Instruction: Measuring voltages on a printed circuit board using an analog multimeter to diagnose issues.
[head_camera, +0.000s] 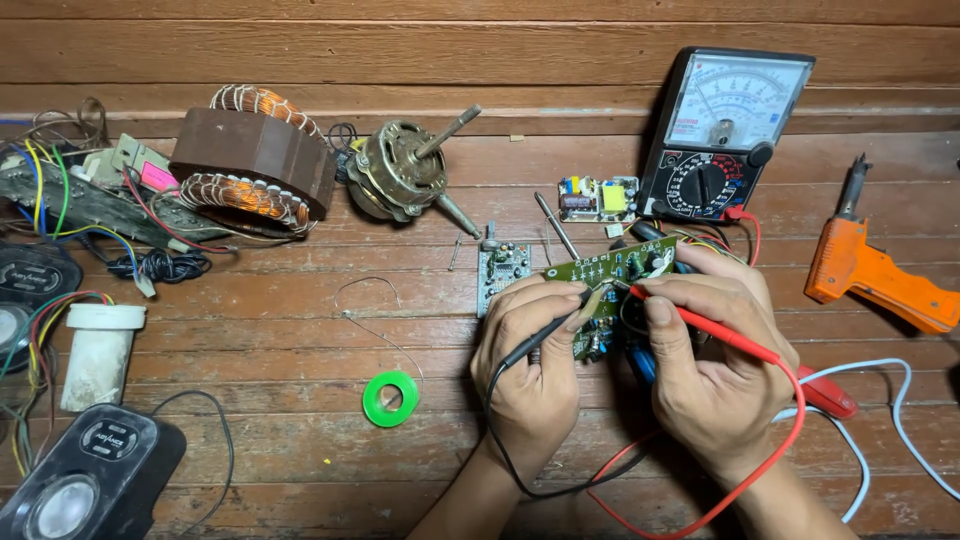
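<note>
Left hand (530, 370) is pinching the black probe (540, 338), right hand (715, 365) is pinching the red probe (705, 328); both tips are touching the green circuit board (610, 275), which is tilting up off the desk (280, 330). Risk (board is looking only loosely propped by fingers): a tip could be slipping and bridging neighbouring joints, or the leads tugging the analog multimeter (722, 135).

Single head view, looking steeply down, close over the wooden floor (280, 400)

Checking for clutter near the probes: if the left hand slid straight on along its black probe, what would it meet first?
Probably the green circuit board: the left hand points its black probe up-right, tip already at the board.
</note>
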